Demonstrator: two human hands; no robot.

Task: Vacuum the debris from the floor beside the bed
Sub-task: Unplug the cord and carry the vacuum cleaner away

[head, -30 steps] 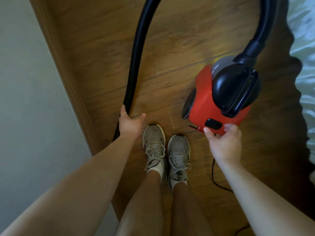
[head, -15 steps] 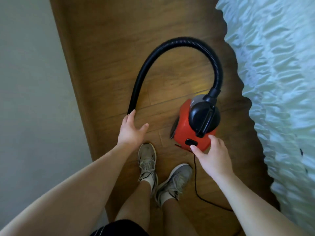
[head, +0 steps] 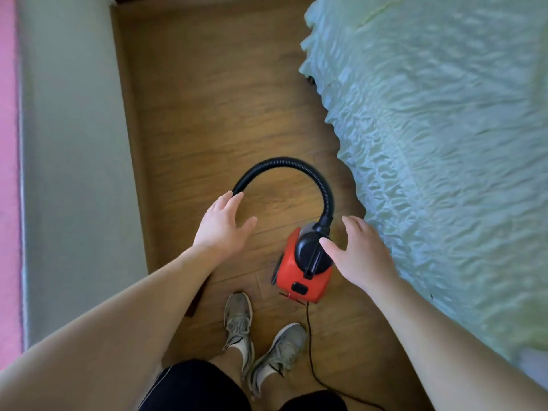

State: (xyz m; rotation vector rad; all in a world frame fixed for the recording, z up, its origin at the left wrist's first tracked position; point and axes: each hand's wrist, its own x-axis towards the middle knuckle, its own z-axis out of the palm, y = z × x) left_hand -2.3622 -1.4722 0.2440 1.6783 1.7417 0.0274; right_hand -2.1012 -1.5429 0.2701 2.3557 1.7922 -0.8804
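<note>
1. A person stands on the wooden floor (head: pixel 207 114), in the narrow strip between a pale wall (head: pixel 74 173) and the bed (head: pixel 444 143), which is draped in a rumpled light green cover.
2. The red canister vacuum (head: pixel 296 277) sits on the floor just ahead of the person's grey trainers (head: pixel 238 318), close beside the bed's edge.
3. Its black hose (head: pixel 284 163) rises from the top of the body and arcs over to the left, its far end passing out of sight behind the left hand.
4. The left hand (head: pixel 221 225) is spread, fingers straight, grasping nothing; whether its fingertips touch the hose cannot be told.
5. The right hand (head: pixel 360 253) is likewise released, fingers splayed, its thumb crossing the vacuum's black carry handle (head: pixel 308 253); contact cannot be told.
6. A black power cord (head: pixel 308 336) trails from the vacuum's near end, past the trainers, toward the person.
</note>
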